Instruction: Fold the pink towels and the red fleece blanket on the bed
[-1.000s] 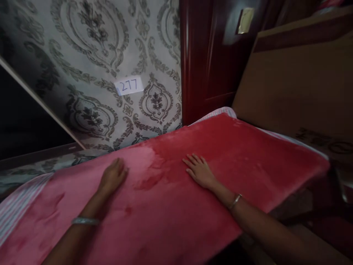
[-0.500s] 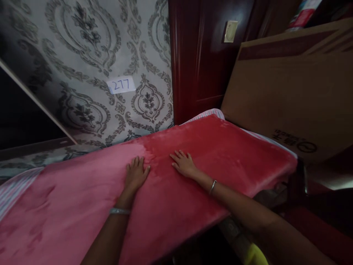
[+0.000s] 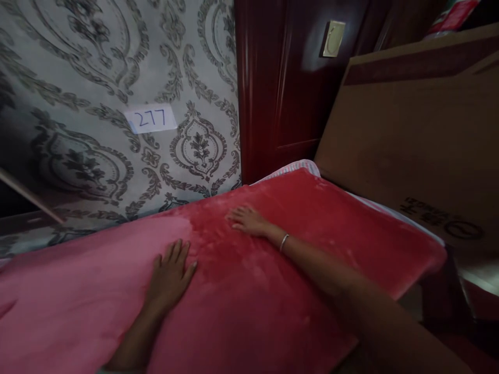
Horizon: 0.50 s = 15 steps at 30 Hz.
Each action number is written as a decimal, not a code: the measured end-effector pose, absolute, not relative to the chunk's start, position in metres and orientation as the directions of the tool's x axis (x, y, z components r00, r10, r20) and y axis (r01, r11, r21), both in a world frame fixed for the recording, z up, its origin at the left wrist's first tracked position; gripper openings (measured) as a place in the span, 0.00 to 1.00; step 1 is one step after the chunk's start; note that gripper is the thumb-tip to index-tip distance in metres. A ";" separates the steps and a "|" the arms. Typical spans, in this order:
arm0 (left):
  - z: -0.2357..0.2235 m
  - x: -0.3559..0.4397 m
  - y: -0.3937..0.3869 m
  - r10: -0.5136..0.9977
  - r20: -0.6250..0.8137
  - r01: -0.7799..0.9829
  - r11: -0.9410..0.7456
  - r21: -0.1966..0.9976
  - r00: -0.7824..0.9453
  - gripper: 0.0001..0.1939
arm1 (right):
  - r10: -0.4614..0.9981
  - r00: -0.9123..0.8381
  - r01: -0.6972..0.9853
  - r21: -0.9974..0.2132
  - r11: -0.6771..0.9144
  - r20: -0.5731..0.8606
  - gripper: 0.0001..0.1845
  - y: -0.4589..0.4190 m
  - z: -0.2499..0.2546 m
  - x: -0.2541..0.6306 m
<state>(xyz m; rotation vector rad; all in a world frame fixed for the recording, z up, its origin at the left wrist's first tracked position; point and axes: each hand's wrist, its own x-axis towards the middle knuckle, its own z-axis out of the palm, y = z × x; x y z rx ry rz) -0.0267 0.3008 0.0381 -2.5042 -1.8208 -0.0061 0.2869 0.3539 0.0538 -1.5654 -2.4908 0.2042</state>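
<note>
A red plush blanket (image 3: 312, 244) lies spread over a raised flat surface and fills the lower half of the head view. My left hand (image 3: 171, 272) rests palm down on it near the middle, fingers stretched out and slightly apart. My right hand (image 3: 246, 220) lies flat on the blanket farther back, close to its far edge, fingers extended to the left; a thin bangle (image 3: 284, 241) sits on that wrist. Neither hand holds anything. A striped cloth (image 3: 292, 169) shows under the blanket's far corner.
Patterned grey wallpaper (image 3: 97, 78) with a paper label reading 277 (image 3: 150, 119) stands behind the blanket. A dark red wooden door (image 3: 288, 88) is at the back centre. A large cardboard box (image 3: 413, 140) leans at the right, close to the blanket's edge.
My right hand has slid farther back towards the blanket's far edge. My left hand has drawn back nearer to me and to the left. The view has shifted slightly.
</note>
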 end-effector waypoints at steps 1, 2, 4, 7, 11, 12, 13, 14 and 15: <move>0.036 -0.028 0.302 0.950 0.032 0.950 -0.310 -0.026 0.311 0.36 | 0.927 -0.366 0.903 -0.212 0.374 0.079 0.30 0.362 0.053 0.313; 0.034 -0.030 0.303 0.950 0.038 0.950 -0.310 -0.017 0.311 0.36 | 0.956 -0.289 0.933 -0.206 0.294 0.056 0.30 0.370 0.052 0.341; 0.030 -0.034 0.305 0.949 0.055 0.951 -0.310 0.001 0.309 0.38 | 0.989 -0.144 0.973 -0.181 0.146 0.027 0.30 0.384 0.048 0.396; 0.021 -0.043 0.310 0.943 0.103 0.947 -0.322 0.025 0.318 0.39 | 0.998 0.059 0.984 -0.167 -0.056 0.011 0.30 0.397 0.042 0.469; -0.002 -0.061 0.318 0.915 0.233 0.935 -0.350 0.062 0.328 0.39 | 0.972 0.233 0.959 -0.176 -0.223 0.040 0.31 0.402 0.040 0.537; -0.008 -0.066 0.321 0.907 0.269 0.932 -0.355 0.070 0.325 0.38 | 0.961 0.271 0.949 -0.179 -0.258 0.052 0.31 0.402 0.040 0.549; -0.015 -0.071 0.323 0.898 0.298 0.929 -0.362 0.077 0.325 0.38 | 0.949 0.308 0.939 -0.183 -0.291 0.067 0.31 0.403 0.041 0.559; -0.021 -0.075 0.325 0.890 0.319 0.926 -0.369 0.083 0.326 0.38 | 0.936 0.342 0.928 -0.189 -0.322 0.086 0.31 0.405 0.041 0.567; -0.027 -0.079 0.327 0.883 0.333 0.921 -0.379 0.089 0.331 0.39 | 0.921 0.375 0.916 -0.196 -0.350 0.107 0.31 0.407 0.042 0.574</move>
